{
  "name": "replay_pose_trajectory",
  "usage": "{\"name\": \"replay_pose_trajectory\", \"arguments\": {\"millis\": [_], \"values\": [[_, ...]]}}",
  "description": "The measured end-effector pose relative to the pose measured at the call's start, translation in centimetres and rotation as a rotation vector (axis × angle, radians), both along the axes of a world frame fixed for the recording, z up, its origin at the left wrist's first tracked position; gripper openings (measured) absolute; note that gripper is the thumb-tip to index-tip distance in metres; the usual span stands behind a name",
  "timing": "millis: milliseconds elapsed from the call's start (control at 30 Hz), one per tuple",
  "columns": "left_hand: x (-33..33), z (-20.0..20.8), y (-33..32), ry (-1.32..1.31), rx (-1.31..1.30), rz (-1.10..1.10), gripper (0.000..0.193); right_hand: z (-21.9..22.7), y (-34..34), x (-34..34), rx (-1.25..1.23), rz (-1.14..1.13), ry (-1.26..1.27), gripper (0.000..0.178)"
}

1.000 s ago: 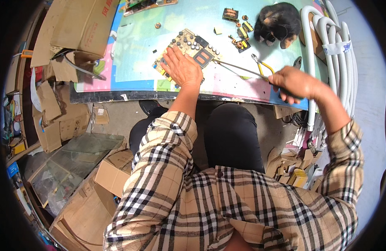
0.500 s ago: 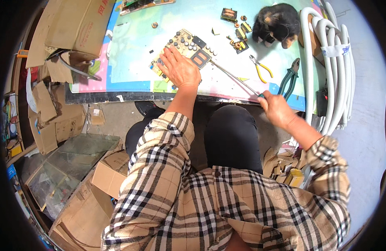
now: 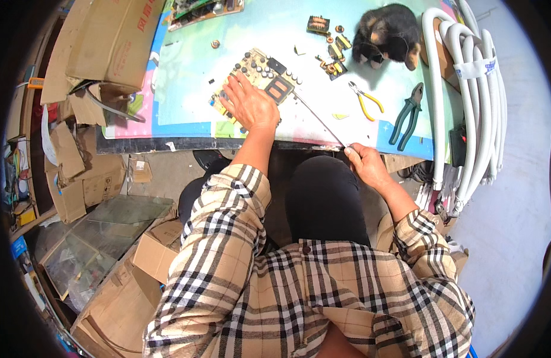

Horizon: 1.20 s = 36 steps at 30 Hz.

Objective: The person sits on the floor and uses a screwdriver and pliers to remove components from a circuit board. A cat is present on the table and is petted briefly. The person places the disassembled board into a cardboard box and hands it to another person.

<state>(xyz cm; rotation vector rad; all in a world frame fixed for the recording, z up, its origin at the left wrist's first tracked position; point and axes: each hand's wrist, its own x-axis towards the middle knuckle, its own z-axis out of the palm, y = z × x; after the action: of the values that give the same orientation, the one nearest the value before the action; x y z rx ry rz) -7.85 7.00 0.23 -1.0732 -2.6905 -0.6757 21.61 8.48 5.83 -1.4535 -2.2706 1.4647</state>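
Note:
My left hand (image 3: 251, 107) lies flat with its fingers spread on a tan circuit board (image 3: 255, 59), pressing it against the table. Black capacitors and a square transformer with copper-coloured windows (image 3: 279, 89) stand on the board. My right hand (image 3: 370, 167) is closed round the handle of a long screwdriver (image 3: 321, 122) at the table's near edge; the handle is hidden in the fingers. Its thin metal shaft runs up and left, with the tip at the transformer's right edge. Whether the tip is wedged under the transformer I cannot tell.
Diagonal cutters (image 3: 366, 100) with yellow handles and green-handled pliers (image 3: 407, 116) lie to the right. Loose transformers and coils (image 3: 335, 53) are beyond them, beside a black-and-orange cat (image 3: 388, 36). White corrugated hose (image 3: 478, 101) is at the far right, a cardboard box (image 3: 108, 48) at the left.
My right hand has moved left and slightly nearer to me, swinging the screwdriver's shaft to a steeper angle. My left hand keeps its place on the board. The whole view has shifted slightly.

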Motion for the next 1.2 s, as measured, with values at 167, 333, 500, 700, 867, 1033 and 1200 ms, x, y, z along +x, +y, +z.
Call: {"name": "replay_pose_trajectory", "arguments": {"millis": [167,333,500,700,867,1033,1200], "values": [[0.4,0.9,0.0,-0.003,-0.019,-0.005,0.055,-1.1,-0.9,-0.5,0.054,-0.048,0.099,0.033],[0.6,0.6,-0.1,0.0,-0.029,-0.025,0.056,1.1,-3.2,-1.5,0.689,0.045,-0.187,0.032],[0.2,0.4,-0.3,-0.027,-0.048,-0.012,0.06,10.1,0.1,-3.9,0.724,0.261,-0.268,0.024],[0.0,0.4,0.0,-0.014,-0.011,-0.01,0.056,9.8,0.7,-2.3,0.597,0.269,-0.306,0.027],[0.2,0.3,0.0,0.025,-0.015,-0.026,0.057,8.4,0.1,-1.5,0.389,0.131,-0.245,0.032],[0.1,0.0,-0.3,0.033,-0.017,-0.024,0.058,10.5,-0.4,2.3,-0.154,0.017,-0.166,0.035],[-0.2,0.1,-0.2,-0.003,-0.02,-0.03,0.059,9.0,2.1,2.8,0.56,0.143,-0.218,0.028]]}}
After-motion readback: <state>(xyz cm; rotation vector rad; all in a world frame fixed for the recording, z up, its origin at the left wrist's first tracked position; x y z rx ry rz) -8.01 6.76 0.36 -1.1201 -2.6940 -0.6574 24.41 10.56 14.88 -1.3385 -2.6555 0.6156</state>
